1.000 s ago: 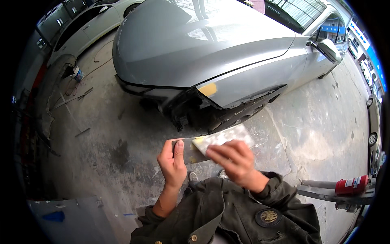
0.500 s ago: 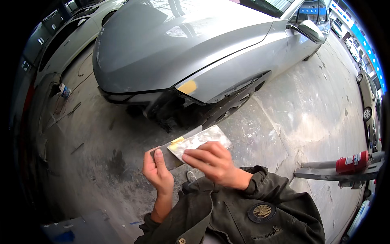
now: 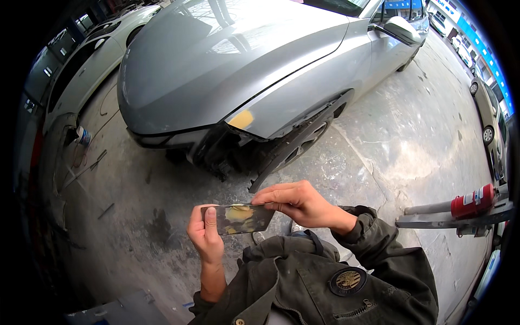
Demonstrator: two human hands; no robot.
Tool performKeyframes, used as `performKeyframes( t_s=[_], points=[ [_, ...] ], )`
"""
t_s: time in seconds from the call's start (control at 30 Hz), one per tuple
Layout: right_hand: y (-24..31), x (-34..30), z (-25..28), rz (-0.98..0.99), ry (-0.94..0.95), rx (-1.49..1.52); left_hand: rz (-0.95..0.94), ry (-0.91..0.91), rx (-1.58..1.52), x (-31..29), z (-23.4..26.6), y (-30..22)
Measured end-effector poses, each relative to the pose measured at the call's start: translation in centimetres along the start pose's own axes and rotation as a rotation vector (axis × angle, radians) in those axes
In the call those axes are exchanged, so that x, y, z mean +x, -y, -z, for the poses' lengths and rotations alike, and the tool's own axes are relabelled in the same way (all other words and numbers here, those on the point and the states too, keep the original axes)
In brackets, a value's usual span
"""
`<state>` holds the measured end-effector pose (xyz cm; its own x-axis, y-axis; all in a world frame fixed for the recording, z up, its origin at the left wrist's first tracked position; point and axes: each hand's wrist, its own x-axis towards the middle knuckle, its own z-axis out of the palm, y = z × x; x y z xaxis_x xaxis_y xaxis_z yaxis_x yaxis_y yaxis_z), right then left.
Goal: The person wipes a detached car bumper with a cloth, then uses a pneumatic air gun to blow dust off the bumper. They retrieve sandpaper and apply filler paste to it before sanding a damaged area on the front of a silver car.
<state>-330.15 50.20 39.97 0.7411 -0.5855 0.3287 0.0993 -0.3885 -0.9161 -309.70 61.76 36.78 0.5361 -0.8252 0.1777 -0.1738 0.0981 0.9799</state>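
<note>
My left hand (image 3: 208,238) grips a dark, thin, rectangular putty spreader (image 3: 259,219) by its left end, thumb on the near face. Yellowish filler paste (image 3: 237,213) is smeared across that face. My right hand (image 3: 303,203) is closed at the spreader's upper right edge, fingers and thumb pinched together. The pale putty scraper in it is turned nearly edge-on and mostly hidden. Beyond my hands stands a silver car (image 3: 227,70), with a yellow filler patch (image 3: 241,119) on the front corner of its fender.
The car's front end is stripped, and a dark arch liner (image 3: 303,142) hangs loose by the wheel. A red cylinder (image 3: 472,201) lies along a metal post at right. A white car (image 3: 92,70) and a small bucket (image 3: 83,135) are at left. Concrete floor (image 3: 390,146) surrounds us.
The pale scraper has gone from lying broad-face up over the dark spreader to nearly edge-on. My right hand has turned and shifted slightly right. The spreader's paste-smeared face now shows.
</note>
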Motion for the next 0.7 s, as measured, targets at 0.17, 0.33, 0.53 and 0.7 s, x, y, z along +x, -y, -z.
performKeyframes(
  t_s=[0.17,0.33,0.53,0.7],
  points=[
    [-0.3,-0.4,-2.4,0.457,-0.254,-0.798,-0.020,-0.078,0.050,-0.2,-0.9,-0.8],
    [-0.8,-2.3,-5.6,0.490,-0.167,-0.733,-0.098,-0.155,0.103,0.0,-1.3,-1.5],
    [-0.2,-1.1,-4.7,0.509,-0.308,-0.769,-0.106,-0.165,0.065,-0.4,-2.4,-1.1],
    [-0.3,-1.7,-4.2,0.499,-0.220,-0.776,-0.057,-0.187,0.081,-0.4,-2.3,-0.2]
  ],
)
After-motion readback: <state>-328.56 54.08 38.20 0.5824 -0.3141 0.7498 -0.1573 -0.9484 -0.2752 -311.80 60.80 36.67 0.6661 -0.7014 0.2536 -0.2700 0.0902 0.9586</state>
